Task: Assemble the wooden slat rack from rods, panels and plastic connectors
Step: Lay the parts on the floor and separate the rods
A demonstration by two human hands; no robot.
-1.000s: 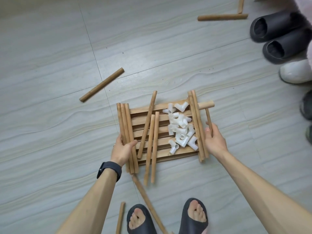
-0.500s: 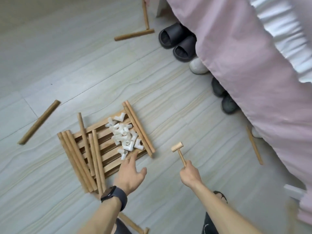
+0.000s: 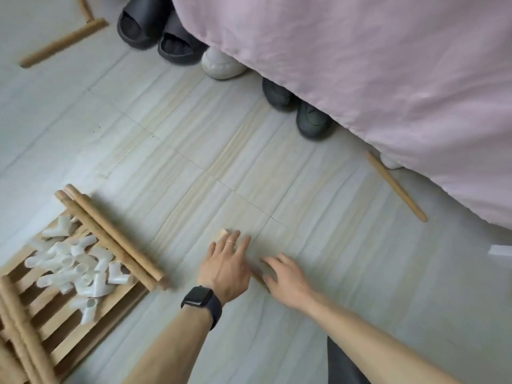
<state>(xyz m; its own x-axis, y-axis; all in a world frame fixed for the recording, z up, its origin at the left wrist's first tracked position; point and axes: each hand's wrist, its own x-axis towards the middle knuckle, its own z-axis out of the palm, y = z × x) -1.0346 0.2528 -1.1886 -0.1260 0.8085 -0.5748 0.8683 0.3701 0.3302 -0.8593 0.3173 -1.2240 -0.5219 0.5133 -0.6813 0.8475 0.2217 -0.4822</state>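
Slat panel (image 3: 66, 342) holding white connectors (image 3: 91, 284) lies by the floor's (image 3: 277, 162) left edge; left hand (image 3: 225, 268) spread flat over a mallet (image 3: 222, 234), right hand (image 3: 286, 277) relaxed, grasping nothing

home bedroom | pink bedspread (image 3: 360, 79) | slippers (image 3: 155, 29) | tiled floor (image 3: 194, 162)

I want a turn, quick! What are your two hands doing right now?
Left hand: open, fingers spread over the hammer.
Right hand: open, holding nothing.
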